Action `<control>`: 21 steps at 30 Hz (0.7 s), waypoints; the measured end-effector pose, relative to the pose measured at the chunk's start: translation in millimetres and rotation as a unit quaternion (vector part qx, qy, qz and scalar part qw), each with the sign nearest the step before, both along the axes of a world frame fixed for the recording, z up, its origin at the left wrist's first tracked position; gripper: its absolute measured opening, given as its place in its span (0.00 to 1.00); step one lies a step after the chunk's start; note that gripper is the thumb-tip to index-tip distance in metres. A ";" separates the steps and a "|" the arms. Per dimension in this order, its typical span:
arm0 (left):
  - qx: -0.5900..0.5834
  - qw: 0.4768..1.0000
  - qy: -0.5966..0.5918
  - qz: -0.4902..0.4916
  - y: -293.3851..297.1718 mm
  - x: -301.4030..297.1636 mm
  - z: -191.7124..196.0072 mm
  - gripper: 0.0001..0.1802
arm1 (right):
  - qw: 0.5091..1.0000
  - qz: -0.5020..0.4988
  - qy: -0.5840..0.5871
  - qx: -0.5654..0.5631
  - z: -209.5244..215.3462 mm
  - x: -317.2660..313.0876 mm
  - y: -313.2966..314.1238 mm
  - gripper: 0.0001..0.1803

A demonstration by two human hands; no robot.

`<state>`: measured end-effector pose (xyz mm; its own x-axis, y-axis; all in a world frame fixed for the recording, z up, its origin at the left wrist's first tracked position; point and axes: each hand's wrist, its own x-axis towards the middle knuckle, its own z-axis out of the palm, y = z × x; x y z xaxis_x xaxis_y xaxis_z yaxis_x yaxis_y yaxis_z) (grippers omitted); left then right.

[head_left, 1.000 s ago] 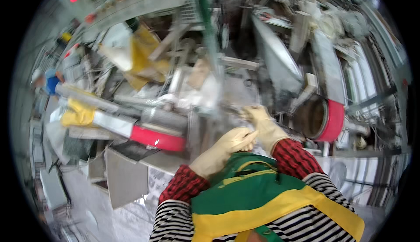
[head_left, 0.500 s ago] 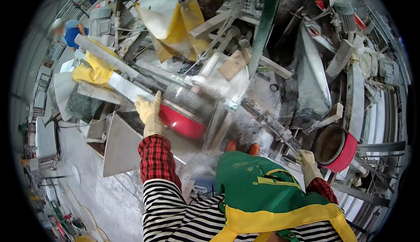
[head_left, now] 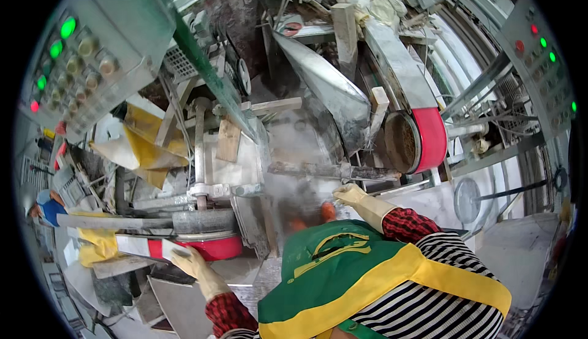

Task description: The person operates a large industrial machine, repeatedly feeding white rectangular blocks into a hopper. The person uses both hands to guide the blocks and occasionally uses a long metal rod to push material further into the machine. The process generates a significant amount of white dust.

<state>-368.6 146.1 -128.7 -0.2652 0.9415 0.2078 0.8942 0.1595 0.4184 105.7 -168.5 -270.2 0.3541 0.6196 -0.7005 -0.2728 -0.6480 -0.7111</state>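
My left hand point(head_left: 195, 268), in a cream rubber glove, is at the lower left with its thumb and fingers closed on a pale flat piece point(head_left: 174, 250). That piece lies against the red band point(head_left: 214, 248) of a low belt machine, covering part of the red. My right hand point(head_left: 358, 199), gloved the same way, hangs near the middle above the floor, just below a grimy metal bar point(head_left: 334, 170). Its fingers are loosely apart and nothing shows in them. A second machine with a round drum and red band point(head_left: 432, 140) stands right of it.
Control boxes with lit buttons stand at the upper left point(head_left: 92, 63) and right point(head_left: 539, 63). A green post point(head_left: 211, 79) slants down between machines. A tilted metal sheet point(head_left: 324, 79), boards and yellow sheeting point(head_left: 156, 146) crowd the far side. Another person point(head_left: 48, 207) stands at far left.
My view has swung to the right, bringing both control boxes in. My left hand stays by the left red band, where the pale flat piece now shows. My right hand has moved away from the right drum.
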 end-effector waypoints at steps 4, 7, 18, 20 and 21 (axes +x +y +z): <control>0.030 0.914 -0.391 -0.106 -61.5 17.5 -7.0 0.46 | 0.939 -0.028 0.321 0.117 -18.0 -14.6 18.8 0.14; -0.046 0.870 -0.468 -0.149 -98.6 74.7 48.6 0.45 | 0.955 -0.055 0.254 0.141 36.8 -44.8 48.6 0.15; -0.082 0.654 -0.290 -0.694 -165.8 331.3 130.1 0.42 | 0.827 -0.268 -0.037 0.493 190.1 -22.7 60.3 0.40; -0.111 0.633 -0.257 -0.722 -167.1 333.5 135.5 0.40 | 0.805 -0.367 -0.104 0.454 172.0 31.6 28.5 0.39; -0.129 0.619 -0.243 -0.735 -165.1 334.0 132.5 0.40 | 0.785 -0.455 -0.132 0.400 172.9 59.0 10.3 0.41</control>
<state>-34.6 -19.0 3.8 0.9463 0.2244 0.2329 -0.0701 -0.5609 0.8249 164.7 -158.1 -97.2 0.9721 0.2305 -0.0435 -0.1379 0.4117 -0.9008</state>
